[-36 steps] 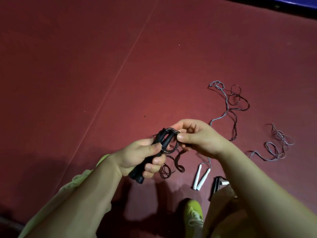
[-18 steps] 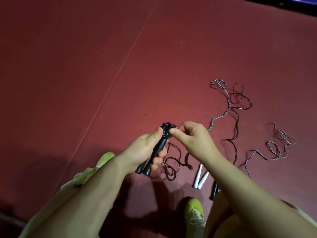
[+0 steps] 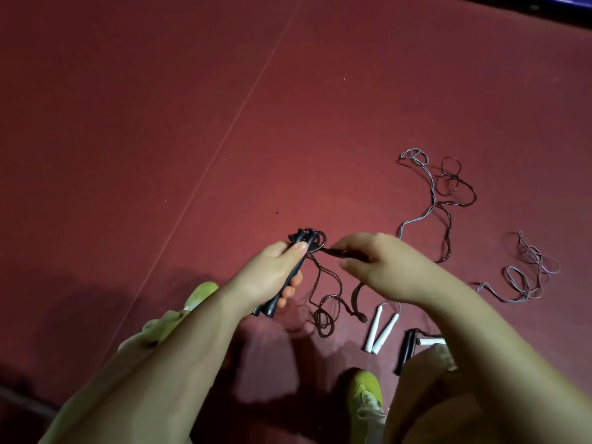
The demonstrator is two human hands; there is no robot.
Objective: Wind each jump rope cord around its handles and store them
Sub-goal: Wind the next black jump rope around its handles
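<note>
Pulled out to the right since half a second ago, my right hand (image 3: 389,267) now pinches the black cord (image 3: 333,251) taut beside the handles (image 3: 296,261), which my left hand (image 3: 272,274) grips together above the floor (image 3: 160,123), thumb pressed near their tops where a few turns already sit. Slack trails down in loose coils (image 3: 323,318) by my shoe (image 3: 365,392), and I judge it could kink or snag mid-wrap. If my thumb eases, the turns may spring loose, while the white-handled rope (image 3: 381,331) and two more lie unwound nearby.
</note>
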